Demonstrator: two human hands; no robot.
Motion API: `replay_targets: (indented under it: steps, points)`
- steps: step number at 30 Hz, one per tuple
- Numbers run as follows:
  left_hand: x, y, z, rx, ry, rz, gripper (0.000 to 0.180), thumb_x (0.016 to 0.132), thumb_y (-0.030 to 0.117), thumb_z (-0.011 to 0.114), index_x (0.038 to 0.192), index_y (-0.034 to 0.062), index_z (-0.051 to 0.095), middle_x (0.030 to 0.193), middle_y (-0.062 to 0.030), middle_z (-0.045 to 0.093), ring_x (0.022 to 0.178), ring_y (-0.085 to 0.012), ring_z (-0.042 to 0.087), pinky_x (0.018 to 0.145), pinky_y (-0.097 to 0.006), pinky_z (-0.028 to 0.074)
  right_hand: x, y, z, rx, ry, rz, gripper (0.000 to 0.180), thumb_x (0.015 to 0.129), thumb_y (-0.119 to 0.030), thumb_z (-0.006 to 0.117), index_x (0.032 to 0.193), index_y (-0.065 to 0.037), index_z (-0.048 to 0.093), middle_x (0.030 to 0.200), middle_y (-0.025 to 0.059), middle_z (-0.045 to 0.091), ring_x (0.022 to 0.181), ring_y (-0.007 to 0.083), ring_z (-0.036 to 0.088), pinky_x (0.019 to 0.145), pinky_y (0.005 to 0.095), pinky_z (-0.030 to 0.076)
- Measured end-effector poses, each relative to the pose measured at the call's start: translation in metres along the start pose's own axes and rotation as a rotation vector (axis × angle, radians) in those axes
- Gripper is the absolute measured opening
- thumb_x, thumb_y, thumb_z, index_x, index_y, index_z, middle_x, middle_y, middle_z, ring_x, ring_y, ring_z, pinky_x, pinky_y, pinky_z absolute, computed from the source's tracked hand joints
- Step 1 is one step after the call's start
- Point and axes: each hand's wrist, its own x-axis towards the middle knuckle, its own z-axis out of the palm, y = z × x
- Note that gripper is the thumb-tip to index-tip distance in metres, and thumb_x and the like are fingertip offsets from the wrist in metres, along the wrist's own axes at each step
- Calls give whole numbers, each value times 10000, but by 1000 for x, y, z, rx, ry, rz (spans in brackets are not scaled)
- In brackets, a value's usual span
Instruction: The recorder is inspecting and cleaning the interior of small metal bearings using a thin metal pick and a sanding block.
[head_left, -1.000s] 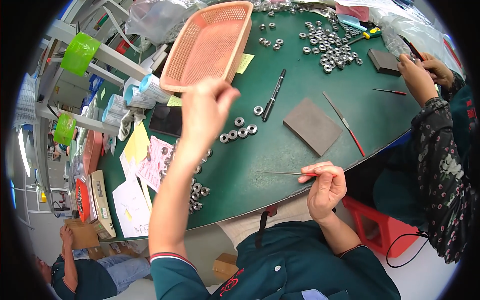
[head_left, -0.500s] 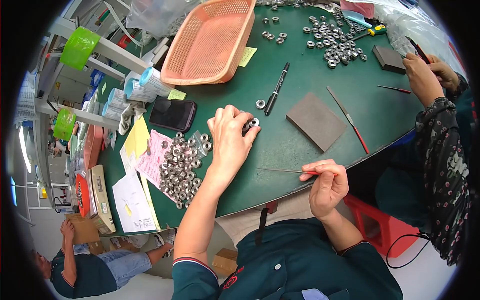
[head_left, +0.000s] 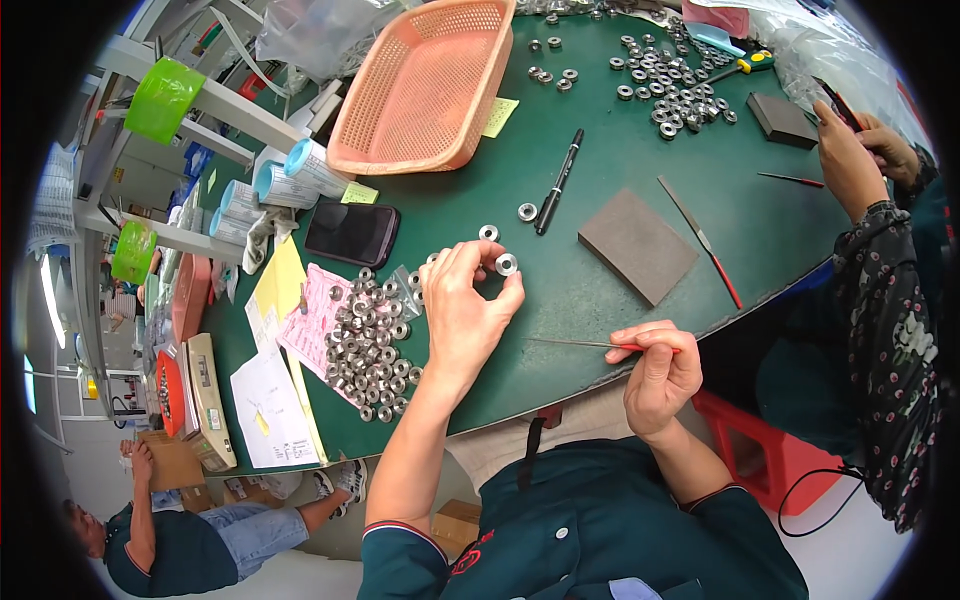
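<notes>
Between thumb and fingers of my left hand [head_left: 463,318] is a small shiny metal ring [head_left: 506,265] with a hole through it, held just above the green table. A similar loose ring [head_left: 488,233] lies right beyond those fingers, and one more sits beside a black pen [head_left: 560,182]. My right hand [head_left: 660,372] pinches the red handle of a thin needle file [head_left: 572,343], whose slim shaft points left toward my left hand. A heap of metal rings [head_left: 368,345] lies left of my left wrist, partly on pink paper.
A pink plastic basket [head_left: 425,95] stands at the back, near a dark phone [head_left: 351,232]. To the right lie a grey-brown block [head_left: 638,246] and a flat red-handled file [head_left: 702,243]. Another person's hands [head_left: 855,155] work at the far right, by more rings [head_left: 672,85].
My left hand has drawn slightly nearer me and lifted a metal ring, which now shows between the fingertips. A loose ring has come into view behind it. My right hand keeps its file.
</notes>
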Motion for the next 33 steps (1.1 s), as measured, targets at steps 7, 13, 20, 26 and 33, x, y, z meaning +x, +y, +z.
replay_targets:
  steps: [7, 13, 20, 26, 33]
  points:
    - [-1, -3, 0, 30, 16, 22, 209, 635, 112, 683, 812, 57, 585, 734, -17, 563, 662, -158, 500, 715, -310, 342, 0, 1, 1, -13, 1, 2, 191, 952, -133, 374, 903, 29, 461, 818, 187, 556, 633, 185, 565, 530, 257, 502]
    - [2, -2, 0, 5, 34, 27, 203, 643, 124, 697, 800, 59, 587, 721, -12, 564, 649, -154, 498, 713, -304, 342, 1, 1, 2, -18, 5, 2, 193, 953, -137, 376, 903, 29, 462, 816, 187, 557, 627, 184, 562, 537, 256, 499]
    - [36, 16, 10, 27, 66, 103, 194, 653, 177, 734, 738, 76, 593, 653, 3, 555, 630, -157, 509, 704, -315, 334, 0, 2, 2, 22, 73, -3, 141, 926, -99, 449, 886, 27, 499, 793, 171, 612, 596, 153, 585, 564, 252, 504]
    - [67, 22, 30, 125, 120, 227, 178, 667, 167, 719, 739, 76, 584, 675, 0, 564, 673, -185, 518, 700, -332, 326, 0, -1, 2, 40, 84, 4, 108, 905, -48, 469, 860, 32, 528, 803, 155, 615, 592, 150, 589, 556, 244, 497]
    - [86, 27, 54, 23, 72, 221, 205, 681, 157, 706, 838, 61, 616, 731, -17, 576, 693, -174, 511, 698, -327, 339, 0, -1, -2, 41, 83, -7, 90, 896, -33, 480, 862, 29, 536, 802, 148, 621, 592, 148, 590, 549, 241, 493]
